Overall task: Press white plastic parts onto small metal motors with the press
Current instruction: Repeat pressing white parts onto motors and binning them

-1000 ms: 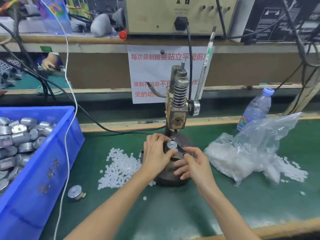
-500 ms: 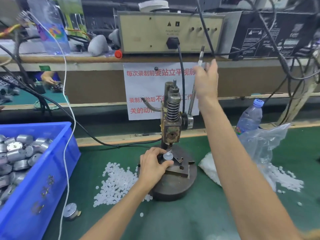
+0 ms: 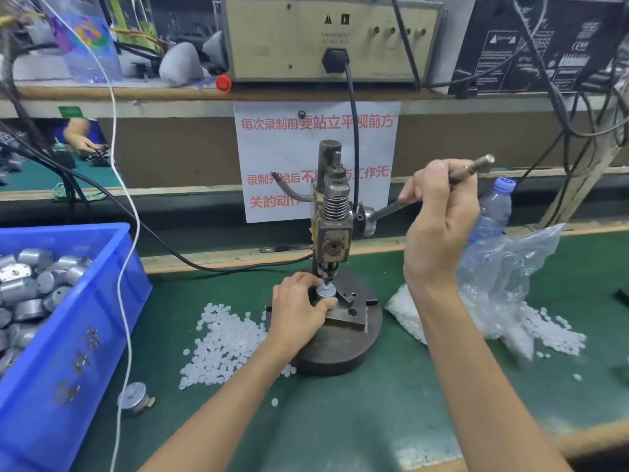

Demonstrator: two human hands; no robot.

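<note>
On the green bench (image 3: 340, 420), the left hand (image 3: 299, 311) pinches a small metal motor (image 3: 325, 291) on the press (image 3: 333, 240) base under the ram. The right hand (image 3: 439, 212) clenches its fingers (image 3: 429, 185) round the slanted lever (image 3: 391, 209). White plastic parts (image 3: 224, 342) lie just left.

Bright even light, pale glare on the green bench mat (image 3: 354, 420) at 6 o'clock, edges bowed, crumpled clear plastic bag (image 3: 510, 267) blurred at 3 o'clock
</note>
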